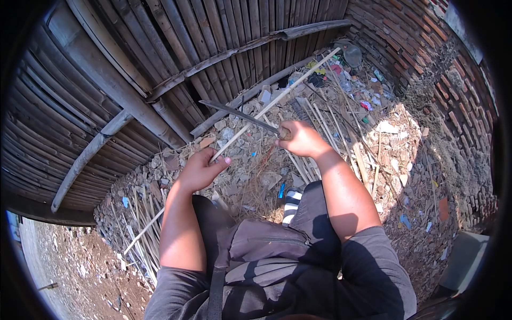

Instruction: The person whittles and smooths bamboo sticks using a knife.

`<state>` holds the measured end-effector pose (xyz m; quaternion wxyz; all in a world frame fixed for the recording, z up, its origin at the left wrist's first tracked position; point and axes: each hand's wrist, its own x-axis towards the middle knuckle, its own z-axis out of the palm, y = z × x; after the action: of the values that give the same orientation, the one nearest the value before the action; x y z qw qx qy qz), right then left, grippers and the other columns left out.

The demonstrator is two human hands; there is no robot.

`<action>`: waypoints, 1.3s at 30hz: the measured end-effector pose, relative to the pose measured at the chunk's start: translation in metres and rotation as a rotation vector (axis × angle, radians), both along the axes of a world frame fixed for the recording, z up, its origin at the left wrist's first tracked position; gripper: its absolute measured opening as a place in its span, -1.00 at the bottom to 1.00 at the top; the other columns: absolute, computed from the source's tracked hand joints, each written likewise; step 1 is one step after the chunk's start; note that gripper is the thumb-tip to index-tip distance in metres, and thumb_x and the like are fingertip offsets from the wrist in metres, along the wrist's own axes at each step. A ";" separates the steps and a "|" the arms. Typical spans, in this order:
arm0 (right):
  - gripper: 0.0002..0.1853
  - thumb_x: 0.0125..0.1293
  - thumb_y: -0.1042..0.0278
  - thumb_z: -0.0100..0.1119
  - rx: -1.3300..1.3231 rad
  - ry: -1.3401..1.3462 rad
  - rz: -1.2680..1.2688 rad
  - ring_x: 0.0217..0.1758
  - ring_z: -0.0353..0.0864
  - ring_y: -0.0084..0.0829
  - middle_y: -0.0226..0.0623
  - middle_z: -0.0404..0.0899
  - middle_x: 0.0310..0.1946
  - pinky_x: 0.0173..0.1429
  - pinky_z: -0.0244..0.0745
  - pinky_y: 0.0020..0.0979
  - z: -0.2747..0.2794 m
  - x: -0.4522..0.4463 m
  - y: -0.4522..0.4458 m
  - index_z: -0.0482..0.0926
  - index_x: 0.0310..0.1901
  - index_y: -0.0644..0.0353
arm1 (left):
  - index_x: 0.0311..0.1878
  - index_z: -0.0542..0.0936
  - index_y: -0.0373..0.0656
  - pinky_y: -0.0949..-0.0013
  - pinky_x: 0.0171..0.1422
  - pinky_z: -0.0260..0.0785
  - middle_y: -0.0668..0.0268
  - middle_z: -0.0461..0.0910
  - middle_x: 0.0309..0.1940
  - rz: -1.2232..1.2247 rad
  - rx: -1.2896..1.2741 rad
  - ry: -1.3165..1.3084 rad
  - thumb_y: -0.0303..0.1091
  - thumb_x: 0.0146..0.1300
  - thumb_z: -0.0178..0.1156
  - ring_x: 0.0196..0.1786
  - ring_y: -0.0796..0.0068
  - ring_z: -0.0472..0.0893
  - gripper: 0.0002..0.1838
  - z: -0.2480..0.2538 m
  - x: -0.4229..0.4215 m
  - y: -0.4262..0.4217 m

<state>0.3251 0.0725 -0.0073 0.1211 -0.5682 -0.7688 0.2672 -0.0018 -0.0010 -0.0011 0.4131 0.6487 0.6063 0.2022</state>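
A long, pale bamboo strip [298, 81] runs slantwise in front of me, from lower left to upper right. My left hand [201, 169] is closed around it near the middle, with the thumb lying along it. In my right hand [303, 140] is the wooden handle of a machete [237, 113]; its dark blade points left and crosses the strip beyond my left hand. Whether blade and strip touch, I cannot tell. More split bamboo strips [140, 223] lie on the ground to my left, and others [326, 127] lie ahead of my right hand.
A slatted bamboo wall [229, 40] rises ahead and to the left, a brick wall [405, 40] to the right. Rubble and litter [368, 85] cover the ground between them. My lap carries a dark bag [266, 242]. A grey block-like object [465, 261] stands at lower right.
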 end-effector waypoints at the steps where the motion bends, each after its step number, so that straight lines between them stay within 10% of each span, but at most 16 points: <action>1: -0.43 0.23 0.01 0.48 0.015 -0.007 -0.001 0.23 0.69 0.09 0.08 0.72 0.12 0.33 0.59 -0.03 -0.004 0.000 0.001 0.67 0.21 0.13 | -0.05 0.70 -0.28 0.31 -0.17 0.39 0.38 0.58 -0.37 0.001 0.000 0.011 0.13 0.42 0.40 -0.26 0.55 0.51 -0.46 0.002 0.000 -0.001; 23: -0.39 0.29 -0.06 0.47 -0.038 -0.091 0.035 0.31 0.66 0.10 0.10 0.68 0.22 0.41 0.57 -0.06 -0.012 -0.007 0.000 0.64 0.31 0.03 | -0.05 0.69 -0.33 0.18 -0.05 0.51 0.13 0.70 -0.31 -0.012 -0.010 0.124 0.29 0.33 0.41 -0.21 0.31 0.68 -0.30 -0.001 0.001 0.002; 26: -0.47 0.20 -0.04 0.54 0.142 0.004 0.024 0.10 0.73 0.17 0.13 0.75 -0.07 0.21 0.62 -0.01 -0.030 -0.003 0.000 0.70 0.10 0.10 | -0.05 0.68 -0.35 0.17 -0.05 0.51 0.13 0.71 -0.30 -0.019 -0.018 0.149 0.29 0.32 0.41 -0.20 0.29 0.69 -0.29 -0.005 0.000 0.004; 35: -0.48 0.21 -0.01 0.54 0.056 0.006 0.104 0.09 0.74 0.12 0.08 0.76 -0.08 0.21 0.62 -0.06 -0.042 -0.002 0.009 0.72 0.11 0.11 | 0.00 0.70 -0.32 0.11 -0.01 0.53 0.04 0.73 -0.26 -0.044 0.007 0.170 0.33 0.31 0.38 -0.16 0.13 0.74 -0.27 -0.009 0.003 0.003; 39: -0.39 0.26 -0.01 0.49 -0.042 -0.155 0.186 0.28 0.70 0.02 -0.01 0.71 0.19 0.37 0.60 -0.07 -0.020 -0.014 0.003 0.65 0.30 0.05 | 0.00 0.71 -0.31 0.06 0.01 0.54 -0.01 0.74 -0.25 -0.105 -0.009 0.218 0.35 0.30 0.37 -0.13 0.03 0.75 -0.26 -0.012 0.008 0.005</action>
<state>0.3115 0.0753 -0.0271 0.0239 -0.5158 -0.8195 0.2487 0.0058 0.0037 -0.0128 0.3579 0.6959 0.6136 0.1059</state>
